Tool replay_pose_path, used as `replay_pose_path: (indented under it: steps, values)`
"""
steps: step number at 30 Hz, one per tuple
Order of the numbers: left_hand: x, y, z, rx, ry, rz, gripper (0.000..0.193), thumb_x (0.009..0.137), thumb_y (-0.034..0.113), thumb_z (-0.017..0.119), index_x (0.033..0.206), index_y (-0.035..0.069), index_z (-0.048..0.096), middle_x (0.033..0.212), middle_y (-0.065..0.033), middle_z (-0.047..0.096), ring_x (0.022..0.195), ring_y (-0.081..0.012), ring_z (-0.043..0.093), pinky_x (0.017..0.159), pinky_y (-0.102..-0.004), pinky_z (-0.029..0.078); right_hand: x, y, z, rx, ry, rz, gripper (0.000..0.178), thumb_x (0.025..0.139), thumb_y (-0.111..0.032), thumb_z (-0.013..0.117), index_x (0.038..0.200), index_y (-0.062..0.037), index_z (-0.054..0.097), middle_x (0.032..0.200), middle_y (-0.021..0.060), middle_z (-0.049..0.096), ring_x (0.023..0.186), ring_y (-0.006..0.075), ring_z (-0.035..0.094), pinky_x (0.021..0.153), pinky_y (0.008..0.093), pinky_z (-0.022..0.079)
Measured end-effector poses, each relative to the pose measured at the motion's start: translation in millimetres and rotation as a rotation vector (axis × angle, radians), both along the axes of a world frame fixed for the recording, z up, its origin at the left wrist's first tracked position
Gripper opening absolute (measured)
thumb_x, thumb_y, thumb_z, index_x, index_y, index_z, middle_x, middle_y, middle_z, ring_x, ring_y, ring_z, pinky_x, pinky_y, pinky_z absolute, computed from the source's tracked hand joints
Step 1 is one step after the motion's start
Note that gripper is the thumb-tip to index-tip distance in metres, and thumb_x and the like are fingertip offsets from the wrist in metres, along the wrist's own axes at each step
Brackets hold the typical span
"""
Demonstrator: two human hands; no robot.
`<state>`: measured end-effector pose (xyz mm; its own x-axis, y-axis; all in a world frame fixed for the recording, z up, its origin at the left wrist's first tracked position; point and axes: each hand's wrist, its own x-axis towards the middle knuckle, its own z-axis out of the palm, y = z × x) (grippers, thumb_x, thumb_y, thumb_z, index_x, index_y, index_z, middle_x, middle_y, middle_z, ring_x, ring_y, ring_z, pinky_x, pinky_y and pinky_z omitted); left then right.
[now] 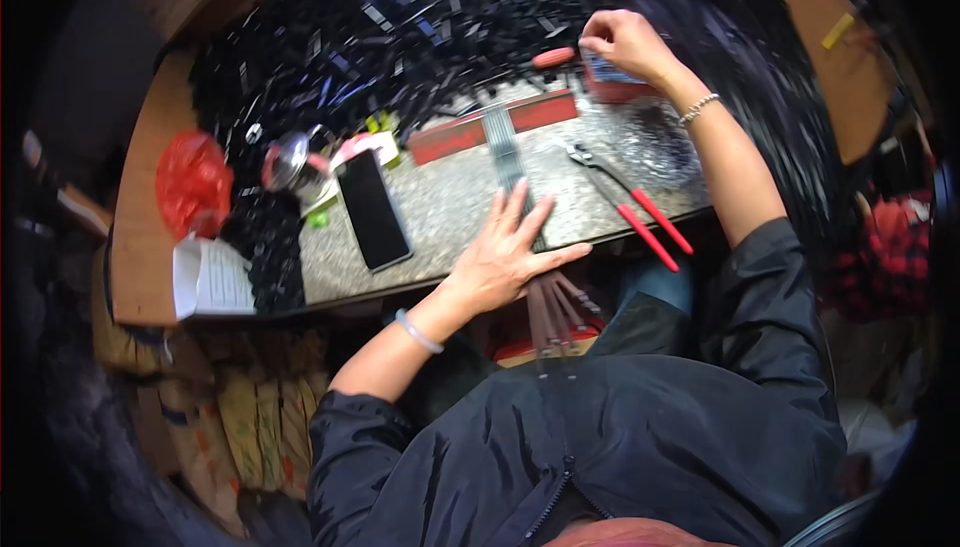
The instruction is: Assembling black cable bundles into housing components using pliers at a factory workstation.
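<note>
My left hand [500, 259] lies flat with fingers spread over a bundle of narrow grey strips [503, 147] at the table's near edge. The strips run side by side across a long red bar [447, 140], and dark brown strap ends [548, 315] hang below my palm toward my lap. Farther off to the right, my right hand [628, 45] is closed in a pinch above a red box [618, 93] of small bluish-grey pieces. Whatever sits between its fingertips is too small to make out. Red-handled pliers [645, 219] rest right of the strips.
A black phone [374, 212] lies left of the strips. Dark strip-like pieces [400, 27] are heaped across the back. A red plastic bag [192, 184] and a white box [212, 279] stand far left. A red tool handle [553, 57] lies by the red box, near clear plastic [655, 142].
</note>
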<state>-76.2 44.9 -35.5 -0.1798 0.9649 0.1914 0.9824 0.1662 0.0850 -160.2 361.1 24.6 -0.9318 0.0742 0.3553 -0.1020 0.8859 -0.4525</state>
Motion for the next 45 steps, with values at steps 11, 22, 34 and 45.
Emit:
replay_pose_path:
  steps: [11,22,34,45]
  values:
    - [14.2,10.8,4.1,-0.021,-0.030,0.050,0.058,0.070,0.022,0.073,0.124,0.030,0.053,0.142,-0.0251,0.026,0.130,-0.0523,0.020,0.105,-0.0596,0.022,16.3,29.9,-34.3,0.200,0.047,-0.122,0.013,0.067,-0.022,0.068,0.076,-0.0136,0.072,0.079,0.0065,0.066,0.092,0.0267,0.057,0.079,0.0385,0.049]
    - [4.1,2.9,-7.0,0.075,0.006,0.025,0.057,0.072,0.030,0.072,0.125,0.036,0.052,0.135,-0.0254,0.035,0.125,-0.0515,0.030,0.102,-0.0602,0.026,16.9,-10.8,-8.9,-0.242,0.088,0.038,0.020,0.081,-0.021,0.060,0.094,-0.0073,0.067,0.088,0.0115,0.066,0.086,0.0249,0.063,0.075,0.0361,0.049]
    - [0.7,-5.4,-8.5,0.037,0.026,0.038,0.060,0.077,0.033,0.061,0.132,0.043,0.041,0.139,-0.0225,0.032,0.127,-0.0498,0.029,0.101,-0.0609,0.028,-31.6,-79.5,-55.7,-0.184,-0.213,0.236,0.022,0.079,-0.023,0.065,0.089,-0.0036,0.069,0.078,0.0138,0.067,0.074,0.0223,0.065,0.072,0.0318,0.049]
    - [-2.7,-5.4,-5.7,0.051,-0.006,0.020,0.071,0.072,0.027,0.067,0.134,0.043,0.038,0.141,-0.0228,0.029,0.128,-0.0489,0.029,0.102,-0.0604,0.028,-38.5,-76.7,-59.5,-0.187,-0.261,0.243,0.020,0.080,-0.021,0.065,0.088,-0.0032,0.069,0.077,0.0121,0.067,0.073,0.0193,0.064,0.072,0.0307,0.048]
